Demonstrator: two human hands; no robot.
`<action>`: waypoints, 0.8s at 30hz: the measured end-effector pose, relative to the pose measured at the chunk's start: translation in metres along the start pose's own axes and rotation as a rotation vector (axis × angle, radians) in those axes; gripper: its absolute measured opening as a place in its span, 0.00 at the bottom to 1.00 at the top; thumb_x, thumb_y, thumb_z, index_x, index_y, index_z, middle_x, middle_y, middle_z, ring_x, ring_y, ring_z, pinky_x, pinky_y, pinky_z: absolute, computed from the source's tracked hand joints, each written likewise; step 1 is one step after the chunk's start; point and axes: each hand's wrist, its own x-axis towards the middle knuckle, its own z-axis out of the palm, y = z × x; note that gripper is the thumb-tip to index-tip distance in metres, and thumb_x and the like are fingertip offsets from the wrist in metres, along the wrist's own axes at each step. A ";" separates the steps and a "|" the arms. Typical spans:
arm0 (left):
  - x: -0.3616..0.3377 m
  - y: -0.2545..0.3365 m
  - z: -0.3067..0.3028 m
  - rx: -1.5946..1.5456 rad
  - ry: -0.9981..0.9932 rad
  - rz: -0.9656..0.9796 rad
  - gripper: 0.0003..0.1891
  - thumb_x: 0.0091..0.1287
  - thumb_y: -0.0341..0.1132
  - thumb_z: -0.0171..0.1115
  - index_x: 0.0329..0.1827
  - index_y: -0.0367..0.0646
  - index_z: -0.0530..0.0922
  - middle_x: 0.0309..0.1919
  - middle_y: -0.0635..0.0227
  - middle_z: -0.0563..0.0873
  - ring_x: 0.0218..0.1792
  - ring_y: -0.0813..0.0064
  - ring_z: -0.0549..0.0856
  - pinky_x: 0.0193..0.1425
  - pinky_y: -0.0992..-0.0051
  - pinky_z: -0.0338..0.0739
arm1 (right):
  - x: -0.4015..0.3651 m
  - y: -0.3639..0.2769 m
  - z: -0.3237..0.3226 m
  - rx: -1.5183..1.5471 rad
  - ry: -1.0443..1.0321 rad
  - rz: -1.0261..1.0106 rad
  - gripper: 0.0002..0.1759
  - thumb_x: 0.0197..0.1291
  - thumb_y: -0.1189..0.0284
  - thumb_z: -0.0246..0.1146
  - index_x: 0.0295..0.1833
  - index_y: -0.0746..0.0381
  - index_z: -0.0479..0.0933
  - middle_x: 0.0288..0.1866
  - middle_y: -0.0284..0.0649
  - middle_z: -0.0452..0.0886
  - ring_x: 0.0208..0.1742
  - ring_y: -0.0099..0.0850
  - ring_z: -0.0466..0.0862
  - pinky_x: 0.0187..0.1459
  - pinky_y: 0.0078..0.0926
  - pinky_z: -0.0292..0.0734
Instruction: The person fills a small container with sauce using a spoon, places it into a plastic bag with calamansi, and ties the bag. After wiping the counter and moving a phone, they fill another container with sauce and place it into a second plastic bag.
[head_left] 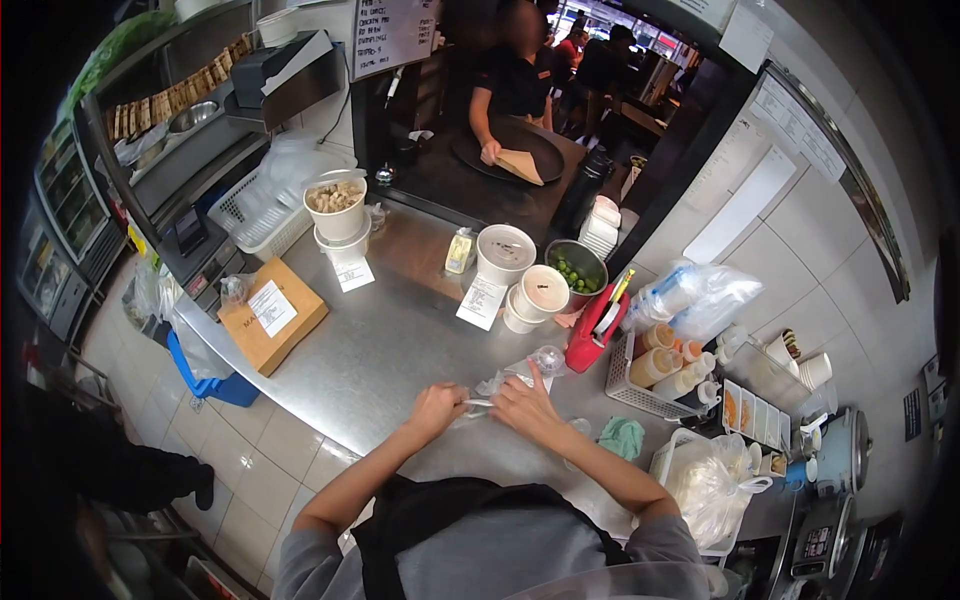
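While the left hand point(440, 408) and right hand point(524, 403) narrowly grip pale plastic point(479, 403), the counter point(350, 345) runs left to its edge point(290, 403).

The one camera rides on the wearer's head, looking forward and steeply down over the tabletop point(370, 340). From up there, it sits above the near side of the tabletop, close enough to catch both forearms, and its wide, curved view reaches past the far side.
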 end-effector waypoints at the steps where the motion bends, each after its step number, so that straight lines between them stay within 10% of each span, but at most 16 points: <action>1: -0.001 0.000 0.000 0.000 0.001 0.006 0.05 0.52 0.34 0.65 0.26 0.43 0.79 0.22 0.64 0.79 0.28 0.63 0.80 0.39 0.68 0.71 | 0.001 0.003 0.003 0.027 0.019 -0.012 0.11 0.58 0.61 0.59 0.37 0.58 0.77 0.39 0.38 0.75 0.51 0.37 0.73 0.67 0.58 0.42; 6: 0.002 -0.013 0.003 0.050 -0.011 0.112 0.06 0.52 0.36 0.67 0.27 0.47 0.80 0.22 0.69 0.80 0.30 0.67 0.79 0.39 0.67 0.70 | 0.002 0.007 -0.003 0.172 0.318 -0.021 0.12 0.58 0.61 0.60 0.31 0.58 0.76 0.36 0.34 0.75 0.43 0.29 0.75 0.60 0.51 0.60; 12: -0.004 0.012 -0.018 0.185 -0.060 0.033 0.06 0.51 0.41 0.67 0.28 0.52 0.81 0.24 0.77 0.82 0.39 0.74 0.76 0.44 0.65 0.64 | -0.011 0.019 0.021 1.480 -0.308 0.662 0.18 0.66 0.58 0.53 0.28 0.59 0.71 0.34 0.34 0.72 0.30 0.23 0.72 0.28 0.23 0.65; 15: -0.004 0.004 -0.018 0.229 0.036 0.090 0.07 0.51 0.42 0.67 0.28 0.52 0.81 0.25 0.76 0.82 0.39 0.73 0.76 0.44 0.65 0.64 | -0.027 0.019 0.033 2.295 -0.318 0.562 0.17 0.67 0.58 0.52 0.29 0.56 0.68 0.28 0.31 0.68 0.28 0.23 0.69 0.31 0.20 0.63; 21: 0.014 0.030 -0.073 -0.122 0.169 0.137 0.05 0.51 0.37 0.68 0.28 0.49 0.83 0.26 0.72 0.83 0.35 0.71 0.78 0.42 0.68 0.66 | -0.022 -0.049 0.006 2.637 -0.302 0.408 0.14 0.66 0.60 0.52 0.29 0.54 0.64 0.23 0.29 0.61 0.25 0.22 0.61 0.36 0.19 0.61; 24: 0.022 0.066 -0.086 -0.492 0.103 0.238 0.06 0.51 0.35 0.69 0.30 0.47 0.84 0.26 0.70 0.82 0.35 0.71 0.79 0.44 0.71 0.69 | -0.004 -0.057 0.036 2.744 -0.431 -0.145 0.10 0.63 0.65 0.57 0.31 0.56 0.66 0.23 0.32 0.63 0.30 0.23 0.68 0.39 0.20 0.66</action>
